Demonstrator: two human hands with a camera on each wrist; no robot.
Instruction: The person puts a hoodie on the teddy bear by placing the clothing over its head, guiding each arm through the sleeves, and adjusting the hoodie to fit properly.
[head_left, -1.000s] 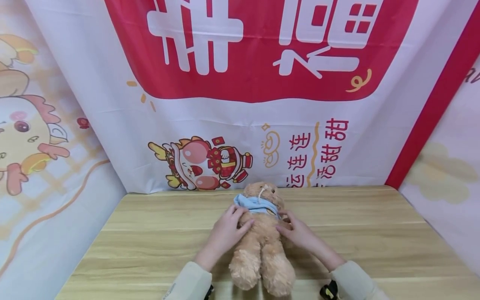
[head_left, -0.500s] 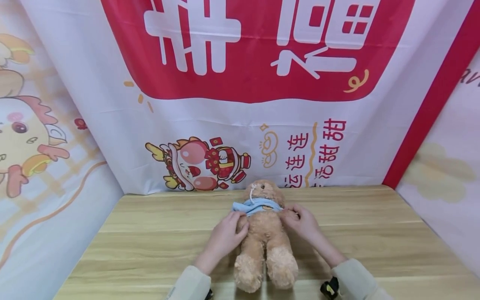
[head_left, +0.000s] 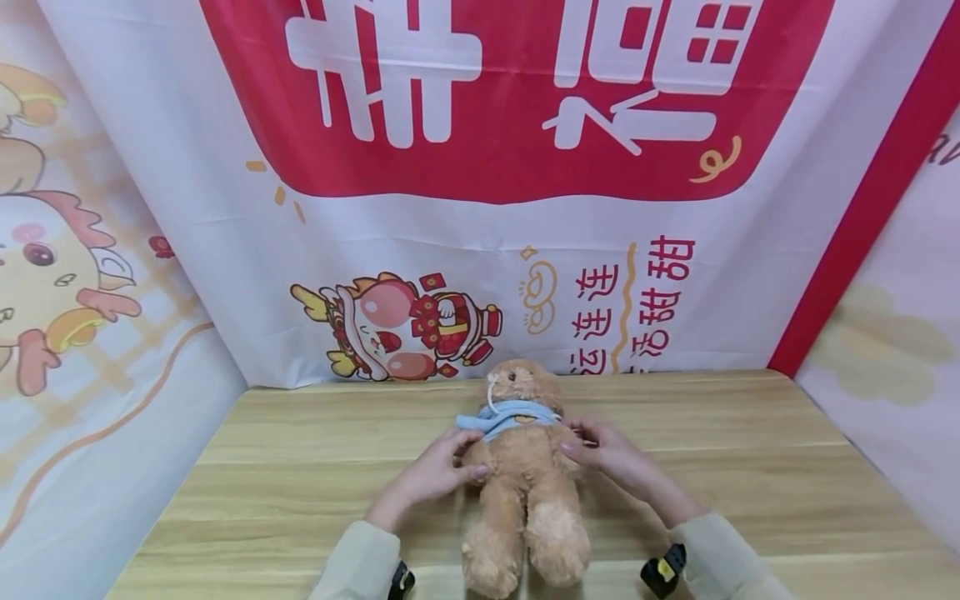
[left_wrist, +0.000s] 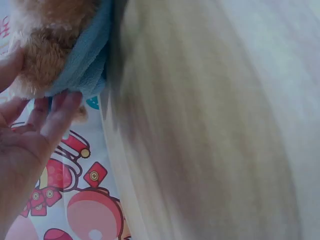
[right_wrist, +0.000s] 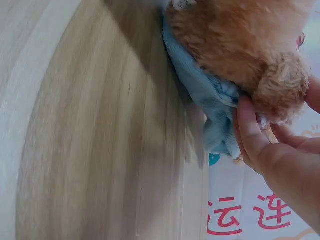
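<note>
A light brown teddy bear (head_left: 525,463) lies on its back, head toward the backdrop and legs toward me. Bunched round its chest below the chin is a light blue garment (head_left: 513,412) with a white cord. My left hand (head_left: 429,471) holds the bear's arm on the left side, thumb on the fur and fingertips against the blue cloth (left_wrist: 89,60). On the other side, my right hand (head_left: 618,457) has the other arm between thumb and fingers. Its fingertips touch the edge of the blue cloth (right_wrist: 200,87) in the right wrist view.
A wooden table (head_left: 750,467) bears the teddy bear. Behind it hangs a white and red printed cloth (head_left: 495,225), its lower edge meeting the table's far edge. Printed white sheets (head_left: 75,450) flank the table left and right.
The bear's head and upper body have shifted left and its face has turned leftward. The blue cloth is pulled out more to the left. My left hand moved slightly left and down.
</note>
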